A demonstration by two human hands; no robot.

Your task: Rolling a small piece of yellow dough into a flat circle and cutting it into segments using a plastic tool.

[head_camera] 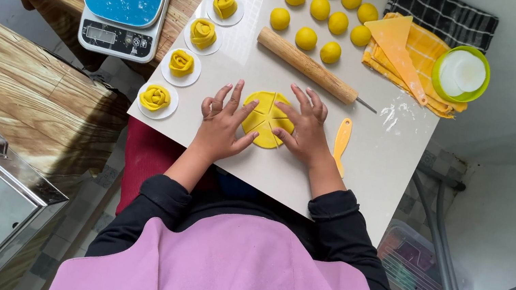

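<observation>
Near the white board's (307, 180) left edge stand four finished dough roses (180, 62) on paper rounds. At its front edge lies a flat yellow dough disc (267, 120), cut into wedges; shaping looks to be the step in hand, calling for careful lifting of wedges. The left hand (223, 126) and right hand (305, 132) rest spread-fingered on it, holding nothing. A rolling pin (308, 67) lies behind.
</observation>
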